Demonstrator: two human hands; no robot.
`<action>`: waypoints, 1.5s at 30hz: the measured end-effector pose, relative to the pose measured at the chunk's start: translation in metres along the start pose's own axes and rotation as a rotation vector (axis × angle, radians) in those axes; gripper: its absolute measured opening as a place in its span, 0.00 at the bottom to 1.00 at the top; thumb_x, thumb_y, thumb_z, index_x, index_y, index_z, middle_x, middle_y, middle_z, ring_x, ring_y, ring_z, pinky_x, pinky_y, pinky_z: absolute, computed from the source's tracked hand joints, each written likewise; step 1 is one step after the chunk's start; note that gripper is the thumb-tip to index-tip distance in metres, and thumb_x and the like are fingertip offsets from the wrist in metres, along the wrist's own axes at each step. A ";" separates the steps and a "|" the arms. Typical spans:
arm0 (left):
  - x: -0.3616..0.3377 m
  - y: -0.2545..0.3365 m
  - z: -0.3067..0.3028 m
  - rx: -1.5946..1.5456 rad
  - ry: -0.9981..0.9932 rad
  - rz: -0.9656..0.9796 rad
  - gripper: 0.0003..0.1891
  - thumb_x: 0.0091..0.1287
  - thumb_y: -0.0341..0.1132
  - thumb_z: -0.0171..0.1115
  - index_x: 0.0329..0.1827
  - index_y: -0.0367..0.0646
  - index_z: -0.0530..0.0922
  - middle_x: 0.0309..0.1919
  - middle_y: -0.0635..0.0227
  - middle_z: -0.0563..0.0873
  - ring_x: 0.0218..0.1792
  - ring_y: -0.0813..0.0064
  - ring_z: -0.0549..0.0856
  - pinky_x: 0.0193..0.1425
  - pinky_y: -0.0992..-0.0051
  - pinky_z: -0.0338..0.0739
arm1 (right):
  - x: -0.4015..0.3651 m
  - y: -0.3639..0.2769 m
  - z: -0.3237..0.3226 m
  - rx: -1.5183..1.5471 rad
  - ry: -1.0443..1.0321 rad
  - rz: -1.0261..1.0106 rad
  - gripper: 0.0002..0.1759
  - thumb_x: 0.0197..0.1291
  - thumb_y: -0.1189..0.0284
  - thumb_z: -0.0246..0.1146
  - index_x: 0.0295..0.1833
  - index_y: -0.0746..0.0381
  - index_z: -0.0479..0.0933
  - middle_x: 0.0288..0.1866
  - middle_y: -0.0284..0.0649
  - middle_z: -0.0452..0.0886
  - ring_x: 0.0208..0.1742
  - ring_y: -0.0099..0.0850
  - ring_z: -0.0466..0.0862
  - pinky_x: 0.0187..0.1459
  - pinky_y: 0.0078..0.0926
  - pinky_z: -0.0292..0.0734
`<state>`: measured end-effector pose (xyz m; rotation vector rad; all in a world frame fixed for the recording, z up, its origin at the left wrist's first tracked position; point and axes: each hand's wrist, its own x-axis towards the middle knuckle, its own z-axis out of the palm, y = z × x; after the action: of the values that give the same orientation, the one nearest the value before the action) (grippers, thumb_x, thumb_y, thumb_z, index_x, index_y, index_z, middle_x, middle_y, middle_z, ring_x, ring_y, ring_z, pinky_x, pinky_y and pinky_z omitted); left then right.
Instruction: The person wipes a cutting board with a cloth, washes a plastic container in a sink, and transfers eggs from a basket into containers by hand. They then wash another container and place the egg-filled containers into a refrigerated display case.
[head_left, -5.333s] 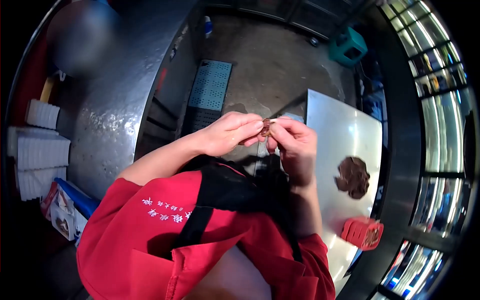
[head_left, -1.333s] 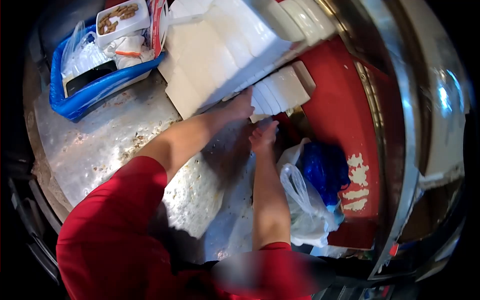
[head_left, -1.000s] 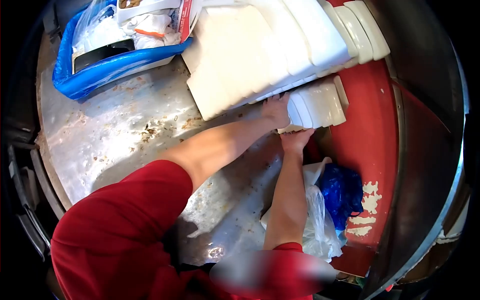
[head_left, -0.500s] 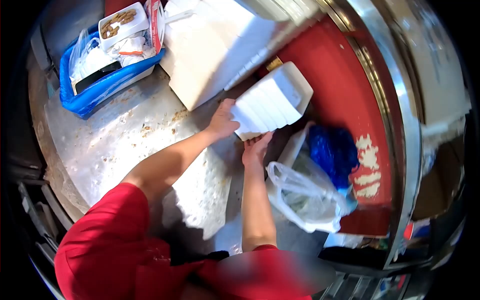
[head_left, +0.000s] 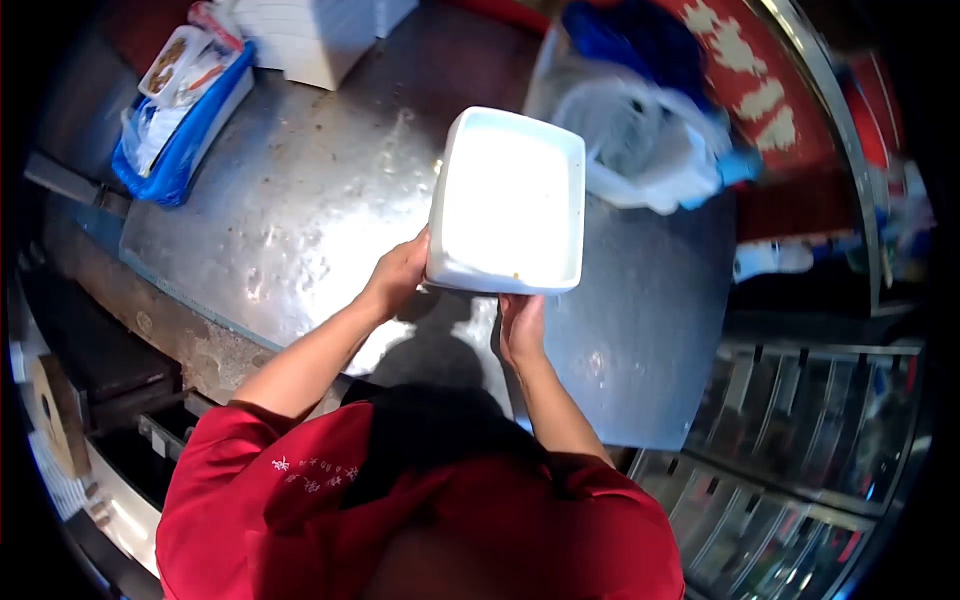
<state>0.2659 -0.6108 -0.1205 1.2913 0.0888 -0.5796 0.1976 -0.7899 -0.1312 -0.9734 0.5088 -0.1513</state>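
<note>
A stack of white rectangular trays (head_left: 510, 205) is held up over the metal table, its open top facing me. The uppermost tray shows a bare white inside with a small brownish speck near the edge closest to me. My left hand (head_left: 398, 272) grips the stack at its near left corner, fingers partly hidden behind the wall. From below the near edge, my right hand (head_left: 521, 325) supports it; most of those fingers are out of sight under the stack.
A blue-lined bin (head_left: 205, 130) stands at the back left, a white tray of brown pieces (head_left: 168, 65) on top. Tall white stacks (head_left: 310, 40) rise behind. A clear plastic bag (head_left: 655, 150) and a dark blue bag (head_left: 640, 40) lie back right on the metal table (head_left: 270, 240).
Both hands have brought the tray stack back from beside the tall white stacks, toward me. It has turned so its open top faces up. The view has shifted too.
</note>
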 end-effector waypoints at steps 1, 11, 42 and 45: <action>-0.015 -0.009 0.016 0.094 0.009 -0.035 0.12 0.65 0.38 0.49 0.41 0.38 0.72 0.25 0.62 0.75 0.15 0.75 0.71 0.13 0.73 0.62 | -0.010 0.000 -0.024 0.001 0.002 -0.022 0.23 0.70 0.53 0.39 0.57 0.57 0.65 0.51 0.32 0.71 0.49 0.24 0.70 0.50 0.23 0.64; -0.072 -0.114 0.214 0.352 -0.173 0.077 0.21 0.73 0.40 0.42 0.63 0.35 0.67 0.58 0.55 0.73 0.58 0.66 0.71 0.64 0.73 0.62 | -0.102 -0.085 -0.242 -0.089 -0.032 -0.139 0.33 0.69 0.49 0.35 0.68 0.63 0.54 0.68 0.42 0.60 0.68 0.34 0.60 0.69 0.34 0.51; -0.125 -0.028 0.582 0.375 -0.143 0.603 0.25 0.56 0.18 0.51 0.56 0.44 0.60 0.33 0.68 0.79 0.32 0.82 0.78 0.35 0.81 0.71 | -0.096 -0.425 -0.403 -0.582 -0.092 -0.527 0.31 0.39 0.68 0.73 0.49 0.67 0.69 0.41 0.46 0.81 0.42 0.33 0.82 0.45 0.25 0.76; -0.141 -0.053 0.642 0.102 -0.258 0.473 0.30 0.54 0.16 0.50 0.59 0.46 0.55 0.35 0.66 0.79 0.38 0.79 0.80 0.42 0.80 0.73 | -0.111 -0.454 -0.451 -0.573 0.027 -0.646 0.17 0.49 0.65 0.68 0.38 0.67 0.75 0.29 0.42 0.81 0.31 0.26 0.80 0.36 0.27 0.74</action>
<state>-0.0418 -1.1601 0.0748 1.2689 -0.4540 -0.3393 -0.0684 -1.3459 0.0739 -1.6807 0.2434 -0.6216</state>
